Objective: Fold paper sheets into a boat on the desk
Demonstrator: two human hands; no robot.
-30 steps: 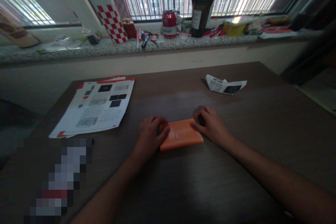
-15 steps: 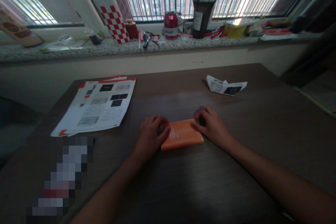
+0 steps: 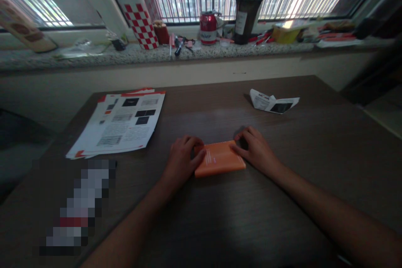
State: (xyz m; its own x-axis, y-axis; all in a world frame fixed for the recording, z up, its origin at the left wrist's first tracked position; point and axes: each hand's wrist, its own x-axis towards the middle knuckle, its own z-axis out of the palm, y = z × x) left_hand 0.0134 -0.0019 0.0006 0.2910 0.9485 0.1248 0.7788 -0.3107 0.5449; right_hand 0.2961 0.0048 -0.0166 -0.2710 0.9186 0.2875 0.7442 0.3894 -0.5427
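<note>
A folded orange paper (image 3: 221, 160) with small white print lies on the dark tabletop in front of me. Its near edge looks rounded, like a fold. My left hand (image 3: 184, 159) grips its left end, thumb on top and fingers curled over the far edge. At the far right corner my right hand (image 3: 256, 148) pinches it, thumb resting on the upper face. The fingertips of both hands are partly hidden behind the paper and the thumbs.
Printed sheets (image 3: 125, 125) lie stacked at the back left of the table (image 3: 201, 226), with a blurred-out object (image 3: 78, 207) nearer me. A small folded leaflet (image 3: 274, 104) stands at the back right. On the windowsill are a checkered bottle (image 3: 141, 25), a red can (image 3: 208, 28) and a dark-filled cup (image 3: 247, 19).
The view has shifted a little, so everything appears slightly to the right. Both hands keep their hold on the orange paper, with hardly any movement.
</note>
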